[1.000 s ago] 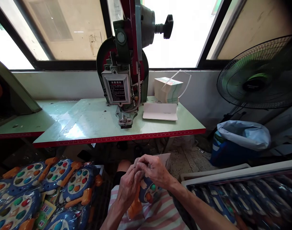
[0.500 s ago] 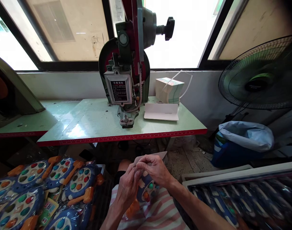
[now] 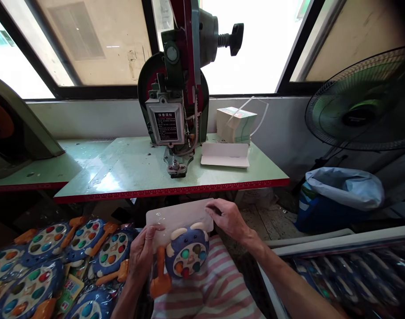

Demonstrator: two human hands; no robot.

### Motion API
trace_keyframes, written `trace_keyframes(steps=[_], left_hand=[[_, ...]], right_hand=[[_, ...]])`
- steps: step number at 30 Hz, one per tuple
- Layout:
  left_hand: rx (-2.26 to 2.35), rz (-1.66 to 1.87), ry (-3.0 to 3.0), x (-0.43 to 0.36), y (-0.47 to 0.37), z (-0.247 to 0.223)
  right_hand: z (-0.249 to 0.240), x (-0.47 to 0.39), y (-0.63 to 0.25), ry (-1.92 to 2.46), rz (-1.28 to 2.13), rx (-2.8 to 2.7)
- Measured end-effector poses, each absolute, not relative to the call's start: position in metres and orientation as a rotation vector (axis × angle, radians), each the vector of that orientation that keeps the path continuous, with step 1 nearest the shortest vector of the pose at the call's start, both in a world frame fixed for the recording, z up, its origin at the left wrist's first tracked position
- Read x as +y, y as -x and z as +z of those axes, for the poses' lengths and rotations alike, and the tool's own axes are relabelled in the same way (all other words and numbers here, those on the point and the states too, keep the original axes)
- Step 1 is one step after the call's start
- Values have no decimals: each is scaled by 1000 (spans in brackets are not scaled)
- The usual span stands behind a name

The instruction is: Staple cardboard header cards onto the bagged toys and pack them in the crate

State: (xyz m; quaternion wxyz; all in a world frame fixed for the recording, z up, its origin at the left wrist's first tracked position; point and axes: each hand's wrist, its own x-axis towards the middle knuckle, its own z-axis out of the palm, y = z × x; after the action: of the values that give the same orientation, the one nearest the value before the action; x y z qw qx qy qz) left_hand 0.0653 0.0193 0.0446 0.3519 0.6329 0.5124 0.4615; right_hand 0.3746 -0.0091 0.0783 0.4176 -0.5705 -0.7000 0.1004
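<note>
Above my lap, both hands hold up a blue animal-shaped toy [image 3: 188, 250] with coloured round knobs, packed in clear plastic with an orange toy hammer [image 3: 160, 274] beside it. A plain pale card [image 3: 179, 217] spans the top of the bag. My left hand [image 3: 143, 248] is closed on the card's left side, thumb lying over its front. At the upper right corner, my right hand [image 3: 227, 218] pinches the card between thumb and fingers. The toy hangs below the card, slightly tilted.
A green-topped bench [image 3: 129, 177] with a red edge carries a press machine [image 3: 171, 119], a folded card [image 3: 225, 156] and a card stack [image 3: 237, 125]. Bagged toys [image 3: 39, 266] pile at left. A box of packed toys [image 3: 355, 274], a lined bin [image 3: 338, 199] and a fan [image 3: 358, 113] stand right.
My hands have moved apart, the left to the left and the right slightly up and right. The card is now spread wide between them, and the toy and hammer show fully.
</note>
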Motion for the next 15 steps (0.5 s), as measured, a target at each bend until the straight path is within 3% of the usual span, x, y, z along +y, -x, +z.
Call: trace_keyframes(steps=[3,8,15], left_hand=[[1405,1246,-1514,21,-56,37],[1406,1287,-1383,27,-44,23],[1416,1284,-1173,27,-38,22]], right_hand=[[69,-6,-370,1446,357,-1445],[39,-3,-353,1345,890,-1269],[39,12,-324,1201,1058,-1017]])
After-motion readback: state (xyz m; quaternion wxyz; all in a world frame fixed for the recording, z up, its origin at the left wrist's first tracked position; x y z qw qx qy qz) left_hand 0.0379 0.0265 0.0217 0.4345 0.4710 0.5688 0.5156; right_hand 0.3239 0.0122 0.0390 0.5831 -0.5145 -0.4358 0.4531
